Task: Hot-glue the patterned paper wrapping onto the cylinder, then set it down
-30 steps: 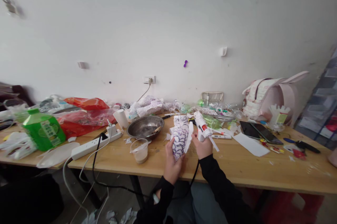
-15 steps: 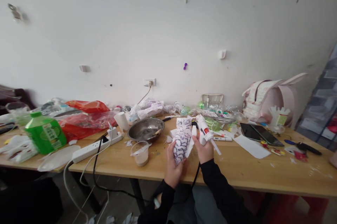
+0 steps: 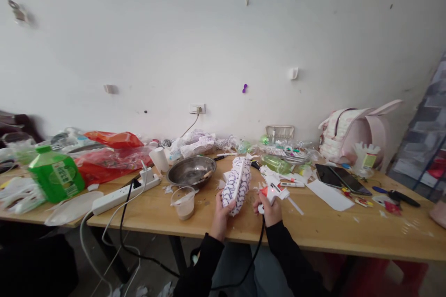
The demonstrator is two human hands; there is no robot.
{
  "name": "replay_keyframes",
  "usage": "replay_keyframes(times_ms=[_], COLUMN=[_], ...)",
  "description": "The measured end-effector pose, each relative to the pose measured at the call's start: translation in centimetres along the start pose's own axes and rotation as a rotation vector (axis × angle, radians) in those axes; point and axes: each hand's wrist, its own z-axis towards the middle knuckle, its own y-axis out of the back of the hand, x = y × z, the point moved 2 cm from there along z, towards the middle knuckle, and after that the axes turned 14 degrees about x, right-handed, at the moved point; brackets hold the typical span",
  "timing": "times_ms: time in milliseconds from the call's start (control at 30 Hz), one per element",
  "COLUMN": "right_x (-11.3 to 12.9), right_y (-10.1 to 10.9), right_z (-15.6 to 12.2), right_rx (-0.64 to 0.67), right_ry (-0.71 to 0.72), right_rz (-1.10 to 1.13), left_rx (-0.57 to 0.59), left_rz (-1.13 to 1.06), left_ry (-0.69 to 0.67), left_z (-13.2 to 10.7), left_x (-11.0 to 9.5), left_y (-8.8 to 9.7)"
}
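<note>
My left hand (image 3: 220,217) is closed round the lower end of a long white paper roll (image 3: 238,184) marked with dark purple scale-like curves. The roll tilts up and away over the table, and a white strip runs along its upper face. Just to the right, my right hand (image 3: 272,211) grips a white hot glue gun (image 3: 273,193) with a small red light and an orange part. A glue stick (image 3: 295,205) sticks out of its back end, and a black cord (image 3: 259,241) hangs from its handle. Glue gun and roll are apart.
Left of the roll are a metal bowl (image 3: 191,171), a plastic cup (image 3: 183,203), a white power strip (image 3: 125,193) and a green jug (image 3: 55,175). To the right lie white paper (image 3: 330,194), a tablet (image 3: 351,180) and a pink backpack (image 3: 348,136). Crumpled paper and plastic line the wall.
The roll has turned in my left hand, so its white strip now faces up. My right hand has moved away from it and lowered the glue gun, which now lies more sideways.
</note>
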Motion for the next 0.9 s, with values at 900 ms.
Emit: replay_keyframes(times_ms=[900], right_x=[-0.94], right_y=[-0.47], right_z=[-0.62], right_rx=[0.263], right_ry=[-0.034], right_rz=[-0.078], left_rx=[0.032], left_rz=[-0.225], left_ry=[0.148], left_z=[0.15], left_x=[-0.79], left_y=[-0.12])
